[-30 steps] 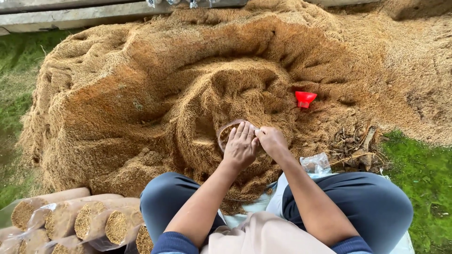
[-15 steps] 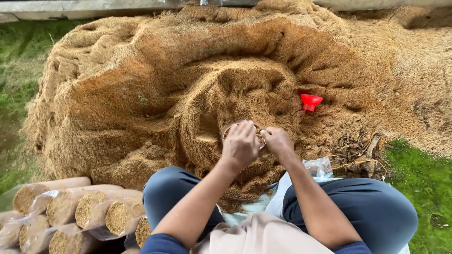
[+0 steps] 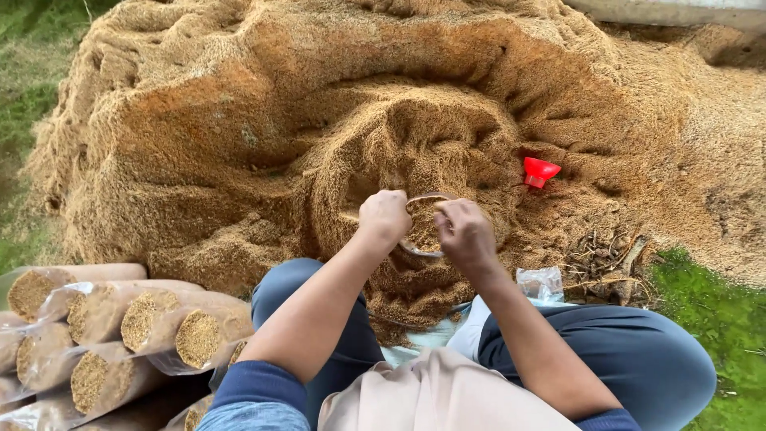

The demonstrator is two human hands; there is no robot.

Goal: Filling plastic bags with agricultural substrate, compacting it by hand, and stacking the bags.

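Head view: both hands met over a clear bag, each grip closed on its rim, the left hand point(image 3: 384, 219) at nine o'clock and the right hand point(image 3: 464, 234) at three, holding the bag point(image 3: 423, 227) mouth-up so its grainy tan fill stayed in. Beyond rose the coarse, fibrous sawdust heap point(image 3: 239, 144); a red funnel point(image 3: 539, 172) lay at two o'clock, packed cylindrical bags point(image 3: 120, 319) at eight.

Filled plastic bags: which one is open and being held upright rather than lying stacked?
The bag between the left hand and right hand, mouth open; the others lie stacked at lower left.
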